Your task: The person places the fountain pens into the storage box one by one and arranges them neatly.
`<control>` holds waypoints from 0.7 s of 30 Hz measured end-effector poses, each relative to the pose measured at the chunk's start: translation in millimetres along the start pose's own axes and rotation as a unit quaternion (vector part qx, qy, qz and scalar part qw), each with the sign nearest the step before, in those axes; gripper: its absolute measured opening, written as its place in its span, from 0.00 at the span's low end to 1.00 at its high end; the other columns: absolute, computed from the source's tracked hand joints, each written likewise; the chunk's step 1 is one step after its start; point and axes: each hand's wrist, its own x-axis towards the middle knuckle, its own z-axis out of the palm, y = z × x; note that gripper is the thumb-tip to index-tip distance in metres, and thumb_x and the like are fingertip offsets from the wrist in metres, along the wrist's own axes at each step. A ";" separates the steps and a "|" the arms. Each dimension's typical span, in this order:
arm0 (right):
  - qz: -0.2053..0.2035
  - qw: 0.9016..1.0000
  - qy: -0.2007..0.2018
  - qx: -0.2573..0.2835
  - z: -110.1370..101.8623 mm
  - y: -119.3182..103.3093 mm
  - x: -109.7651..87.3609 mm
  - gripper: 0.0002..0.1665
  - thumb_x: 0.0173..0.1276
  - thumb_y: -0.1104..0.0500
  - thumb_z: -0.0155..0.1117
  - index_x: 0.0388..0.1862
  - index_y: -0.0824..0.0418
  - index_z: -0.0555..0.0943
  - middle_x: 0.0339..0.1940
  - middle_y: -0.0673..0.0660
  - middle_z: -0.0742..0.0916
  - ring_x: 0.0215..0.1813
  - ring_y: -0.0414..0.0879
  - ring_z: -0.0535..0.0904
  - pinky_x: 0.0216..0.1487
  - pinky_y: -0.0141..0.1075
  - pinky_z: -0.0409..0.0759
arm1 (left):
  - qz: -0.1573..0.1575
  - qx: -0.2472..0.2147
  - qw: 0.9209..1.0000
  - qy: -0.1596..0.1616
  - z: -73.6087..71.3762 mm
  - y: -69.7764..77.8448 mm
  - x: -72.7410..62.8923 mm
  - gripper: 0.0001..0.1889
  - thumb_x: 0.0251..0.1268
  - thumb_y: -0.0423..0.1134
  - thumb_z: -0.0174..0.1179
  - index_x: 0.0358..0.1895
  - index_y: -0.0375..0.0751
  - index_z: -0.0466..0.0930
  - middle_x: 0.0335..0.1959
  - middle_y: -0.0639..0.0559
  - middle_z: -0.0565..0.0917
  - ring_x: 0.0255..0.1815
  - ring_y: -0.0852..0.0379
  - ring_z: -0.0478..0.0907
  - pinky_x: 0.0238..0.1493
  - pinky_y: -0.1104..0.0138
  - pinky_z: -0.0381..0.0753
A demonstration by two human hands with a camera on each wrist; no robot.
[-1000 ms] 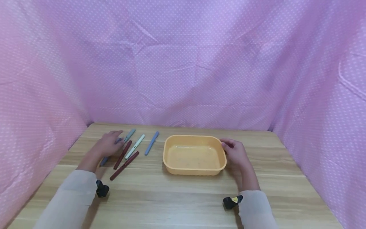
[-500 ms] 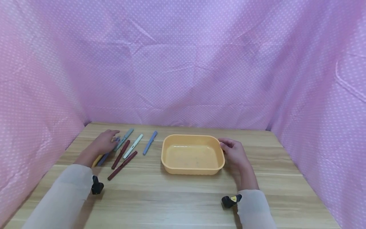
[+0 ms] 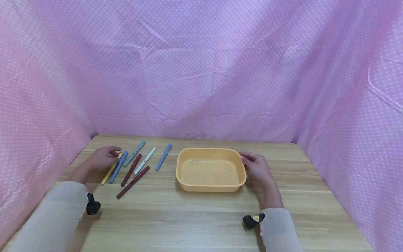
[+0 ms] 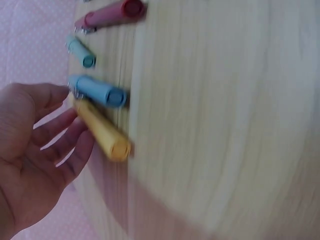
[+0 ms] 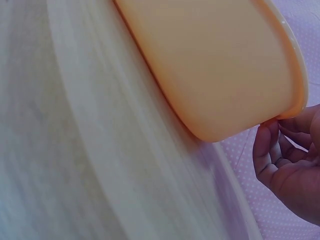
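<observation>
My left hand (image 3: 102, 158) is beside the yellow pen (image 3: 110, 171), at the left of the table. In the left wrist view its loosely bent fingers (image 4: 75, 147) lie along that pen's side, and the thumb is near the far end of the blue pen (image 4: 100, 91). I cannot tell whether they touch. To the right lie a grey-green pen (image 3: 134, 154), two dark red pens (image 3: 131, 170), a pale mint pen (image 3: 145, 161) and another blue pen (image 3: 163, 157). My right hand (image 3: 257, 167) pinches the right rim of a yellow-orange plastic basin (image 3: 211, 188); its thumb is partly hidden.
The basin stands on a wood-grain table (image 3: 176, 224), with nothing visible inside. Pink dotted cloth (image 3: 201, 77) hangs behind the table and at both sides. Black wrist cameras (image 3: 93, 204) sit at both cuffs.
My left hand has moved left, off the blue pen, uncovering it and the yellow pen. The blue pen's angle has shifted slightly. The right hand stays at the basin's rim.
</observation>
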 end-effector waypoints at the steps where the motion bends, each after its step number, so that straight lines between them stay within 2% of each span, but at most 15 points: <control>1: 0.000 1.000 0.000 0.000 0.1 0.1 -0.2 0.20 0.80 0.61 0.58 0.65 0.70 0.78 0.57 0.66 0.85 0.51 0.45 0.83 0.49 0.30 0.86 | 0.001 -0.001 1.000 -0.008 -2.4 0.7 -1.9 0.29 0.74 0.38 0.58 0.69 0.22 0.65 0.59 0.21 0.75 0.60 0.24 0.74 0.57 0.36 0.77; 6: -0.002 1.000 0.007 0.009 1.4 0.2 0.1 0.20 0.79 0.62 0.58 0.64 0.71 0.79 0.57 0.66 0.85 0.50 0.43 0.83 0.48 0.29 0.85 | 0.004 0.014 0.999 -0.041 -11.0 1.9 -8.4 0.33 0.63 0.37 0.66 0.68 0.22 0.67 0.59 0.22 0.76 0.59 0.25 0.74 0.57 0.35 0.77; 10: -0.002 1.000 0.008 0.013 1.7 -5.2 -2.2 0.20 0.79 0.63 0.59 0.64 0.72 0.78 0.56 0.67 0.85 0.49 0.43 0.84 0.47 0.28 0.85 | 0.002 -0.012 0.998 -0.063 -13.0 -1.3 -10.0 0.36 0.58 0.34 0.69 0.68 0.21 0.67 0.55 0.26 0.77 0.51 0.37 0.78 0.46 0.51 0.85; 13: -0.006 1.000 0.008 0.015 2.0 -4.9 -2.5 0.20 0.78 0.63 0.59 0.64 0.73 0.78 0.55 0.66 0.86 0.47 0.41 0.84 0.46 0.28 0.85 | -0.014 -0.047 0.995 -0.081 -13.2 -4.3 -9.3 0.38 0.56 0.32 0.69 0.70 0.20 0.64 0.53 0.29 0.77 0.45 0.45 0.78 0.36 0.61 0.85; 17: -0.007 1.000 0.008 0.017 2.2 -0.5 -0.6 0.20 0.79 0.63 0.59 0.64 0.72 0.78 0.54 0.65 0.86 0.46 0.39 0.84 0.47 0.28 0.85 | -0.037 -0.063 0.993 -0.092 -13.3 -6.7 -7.3 0.38 0.57 0.31 0.68 0.70 0.20 0.64 0.52 0.31 0.76 0.42 0.49 0.78 0.35 0.61 0.86; 21: -0.003 1.000 0.005 0.020 2.4 -0.5 -0.7 0.20 0.79 0.63 0.58 0.65 0.72 0.78 0.56 0.67 0.85 0.48 0.42 0.83 0.48 0.28 0.85 | -0.045 -0.069 0.992 -0.096 -14.1 -7.4 -6.7 0.35 0.60 0.30 0.67 0.69 0.19 0.65 0.51 0.32 0.77 0.44 0.48 0.78 0.38 0.60 0.87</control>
